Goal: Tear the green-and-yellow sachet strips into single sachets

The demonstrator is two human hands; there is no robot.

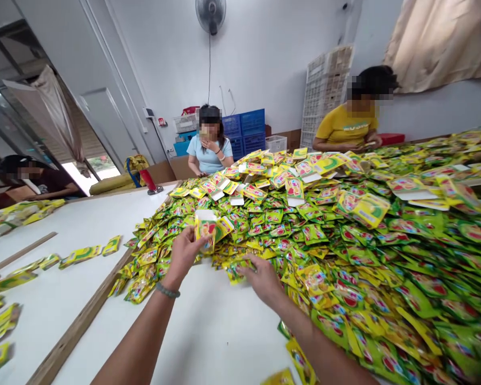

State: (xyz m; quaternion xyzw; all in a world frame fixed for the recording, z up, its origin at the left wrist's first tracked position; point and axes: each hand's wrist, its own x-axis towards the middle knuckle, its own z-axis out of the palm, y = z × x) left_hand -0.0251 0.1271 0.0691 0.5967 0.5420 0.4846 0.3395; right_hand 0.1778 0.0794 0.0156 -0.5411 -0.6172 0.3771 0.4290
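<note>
My left hand, with a beaded bracelet on its wrist, holds up a small yellow printed carton whose white flap stands open at the top. Lower and to the right, my right hand has thumb and fingers on a green and yellow packet at the near edge of the heap. Glossy packets spread widely across the right side of the white table. Several flat cartons with white flaps lie on top of them.
A wooden strip divides the table, with packed yellow cartons to its left. One person sits behind the heap, another at the right, a third far left. Blue crates are stacked by the wall.
</note>
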